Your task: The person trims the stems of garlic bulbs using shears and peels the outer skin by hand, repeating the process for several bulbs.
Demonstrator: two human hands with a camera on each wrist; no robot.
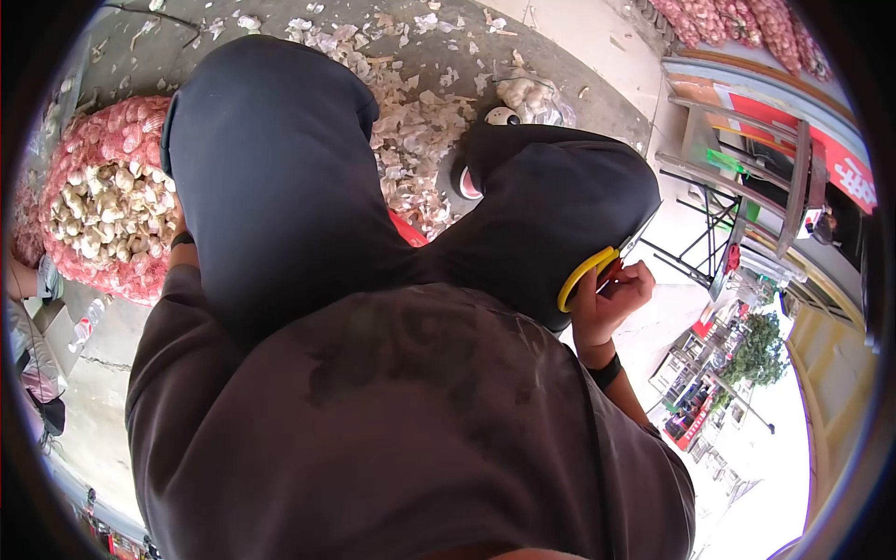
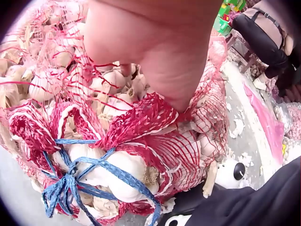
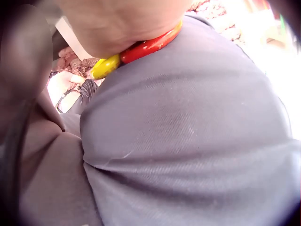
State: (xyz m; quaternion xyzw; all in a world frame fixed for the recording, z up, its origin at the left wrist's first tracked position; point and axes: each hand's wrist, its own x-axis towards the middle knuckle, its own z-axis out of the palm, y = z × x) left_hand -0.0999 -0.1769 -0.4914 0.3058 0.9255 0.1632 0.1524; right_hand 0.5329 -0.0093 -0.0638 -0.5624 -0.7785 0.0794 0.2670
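Observation:
In the left wrist view my left hand (image 2: 150,52) reaches down onto a red mesh bag (image 2: 150,122) full of garlic bulbs (image 2: 124,176). Its fingertips are hidden among the mesh and bulbs, and I cannot tell whether they grip anything. Blue twine (image 2: 70,181) is knotted at the bag's gathered edge. The head view has the same bag beside my left leg, its pale garlic (image 1: 112,213) showing through. Over my right thigh, my right hand (image 1: 607,303) holds scissors by their yellow and red handles (image 1: 577,278), with curled fingers. Part of the blades (image 1: 639,241) shows against the trousers.
Papery garlic skins (image 1: 420,140) litter the ground between my legs. A clear bag of garlic (image 1: 527,93) lies beyond my right foot. More red mesh sacks (image 1: 747,28) stand at the far right. A plastic bottle (image 1: 87,325) lies on the left.

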